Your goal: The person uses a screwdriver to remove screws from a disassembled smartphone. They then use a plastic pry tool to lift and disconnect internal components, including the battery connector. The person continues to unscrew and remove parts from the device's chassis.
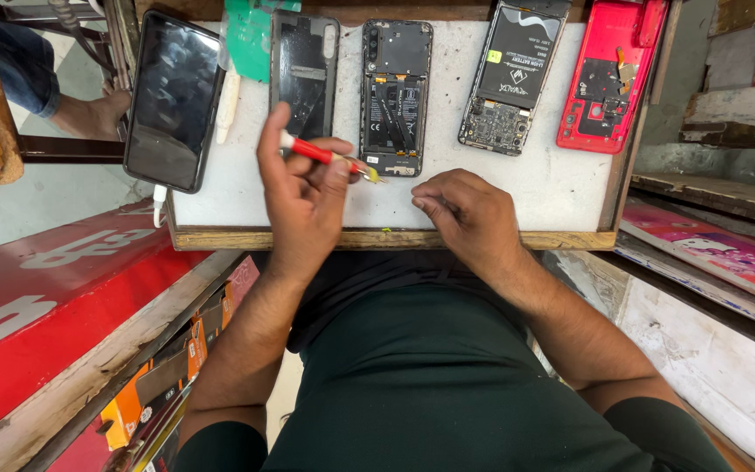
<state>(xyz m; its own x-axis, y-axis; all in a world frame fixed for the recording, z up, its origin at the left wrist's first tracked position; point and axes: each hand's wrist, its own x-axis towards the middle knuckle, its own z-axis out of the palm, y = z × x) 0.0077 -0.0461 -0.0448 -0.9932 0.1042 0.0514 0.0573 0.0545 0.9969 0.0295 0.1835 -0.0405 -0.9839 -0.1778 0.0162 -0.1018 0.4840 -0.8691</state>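
Observation:
My left hand (303, 188) grips a red-handled screwdriver (329, 157), whose tip points right toward the lower end of an opened black phone (395, 96). My right hand (469, 214) rests on the white work tray (552, 188) with its fingers curled together, just right of the screwdriver tip; whether it pinches something small I cannot tell. A black back cover (305, 70) lies just beyond my left hand.
On the tray also lie a black phone (174, 100) at the left, a bare phone frame with battery (509, 79) and a red back cover (609, 74). A wooden rim (395, 239) edges the tray. Red signboards (45, 306) sit lower left, shelves at right.

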